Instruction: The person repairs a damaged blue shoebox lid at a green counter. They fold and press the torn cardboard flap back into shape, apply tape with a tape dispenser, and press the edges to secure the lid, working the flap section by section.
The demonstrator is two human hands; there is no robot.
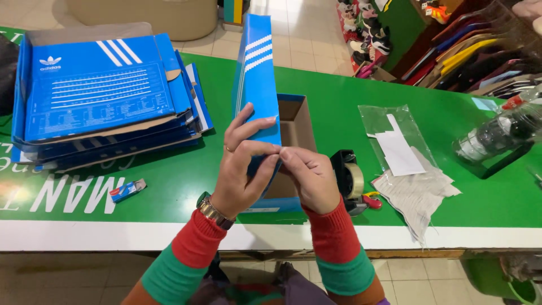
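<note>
Shoe box: the blue shoe box (pixel 291 121) is standing open near the counter's front edge, its lid raised upright.
Left hand: the left hand (pixel 240 169) is gripping the lid's lower edge, fingers wrapped over it.
Right hand: the right hand (pixel 310 175) is pinching the same edge, touching the left.
Counter: the green counter (pixel 339 101) is carrying everything.
Right side: a tape dispenser (pixel 350 178) is sitting just beside the box; a clear plastic bag (pixel 395 141) is lying further right.
Left corner: flattened blue boxes (pixel 101 90) are lying stacked.
</note>
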